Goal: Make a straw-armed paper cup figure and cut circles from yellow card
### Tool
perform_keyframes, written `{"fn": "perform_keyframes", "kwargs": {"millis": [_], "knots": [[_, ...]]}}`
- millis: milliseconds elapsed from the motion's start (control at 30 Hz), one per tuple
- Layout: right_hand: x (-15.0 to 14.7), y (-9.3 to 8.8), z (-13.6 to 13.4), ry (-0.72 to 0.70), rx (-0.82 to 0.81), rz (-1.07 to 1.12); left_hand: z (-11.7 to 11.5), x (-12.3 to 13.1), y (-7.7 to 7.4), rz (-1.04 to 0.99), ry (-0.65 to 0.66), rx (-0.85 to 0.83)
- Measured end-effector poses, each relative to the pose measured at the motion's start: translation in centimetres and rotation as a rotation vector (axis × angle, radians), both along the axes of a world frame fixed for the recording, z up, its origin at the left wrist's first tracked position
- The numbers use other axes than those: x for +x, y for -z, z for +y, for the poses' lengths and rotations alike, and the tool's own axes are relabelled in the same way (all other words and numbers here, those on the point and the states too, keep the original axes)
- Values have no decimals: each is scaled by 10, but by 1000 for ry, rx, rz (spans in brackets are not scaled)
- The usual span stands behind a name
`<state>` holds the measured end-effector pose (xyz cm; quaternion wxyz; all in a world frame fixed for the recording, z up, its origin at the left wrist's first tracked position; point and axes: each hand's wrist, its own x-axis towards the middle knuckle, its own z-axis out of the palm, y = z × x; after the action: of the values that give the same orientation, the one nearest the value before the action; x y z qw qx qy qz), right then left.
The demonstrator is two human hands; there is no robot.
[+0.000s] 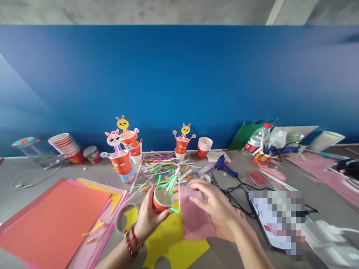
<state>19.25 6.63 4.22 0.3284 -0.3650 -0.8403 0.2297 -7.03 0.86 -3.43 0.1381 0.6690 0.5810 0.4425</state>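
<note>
My left hand (148, 218), with a red beaded bracelet (132, 241) at the wrist, is wrapped round an orange paper cup (157, 206). Green bent drinking straws (170, 182) and white ones stand up out of the cup, and a green end pokes out low on its right side. To the right of the cup, my right hand (214, 201) hovers over pink paper (193, 220), fingers apart and nothing seen in them. Under both hands lies yellow paper (165, 239) with rounded cut-outs. A roll of tape (119, 220) rests by my left wrist.
Cup figures with animal faces (120, 164) (182, 144) stand at the back. Loose straws (162, 164) cover the middle. A blue glue gun (224, 166), its cable, a phone (273, 220) and a bottle (256, 138) are on the right; coloured paper sheets (53, 220) lie left.
</note>
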Motion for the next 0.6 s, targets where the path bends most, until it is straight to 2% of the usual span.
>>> {"fn": "perform_keyframes", "kwargs": {"millis": [100, 167, 267, 333, 433, 600], "knots": [[41, -2, 36, 334, 42, -248, 1, -1, 2, 4, 4, -20], [69, 5, 63, 641, 41, -415, 0, 0, 2, 4, 17, -27], [101, 22, 100, 868, -18, -508, -1, 1, 0, -11, 28, -18], [114, 36, 118, 916, -79, -562, -2, 2, -1, -28, 38, -3], [123, 57, 135, 902, -160, -625, -2, 2, -2, -40, 48, 14], [131, 76, 143, 882, -163, -664, -2, 0, 0, -28, 30, 17]]}}
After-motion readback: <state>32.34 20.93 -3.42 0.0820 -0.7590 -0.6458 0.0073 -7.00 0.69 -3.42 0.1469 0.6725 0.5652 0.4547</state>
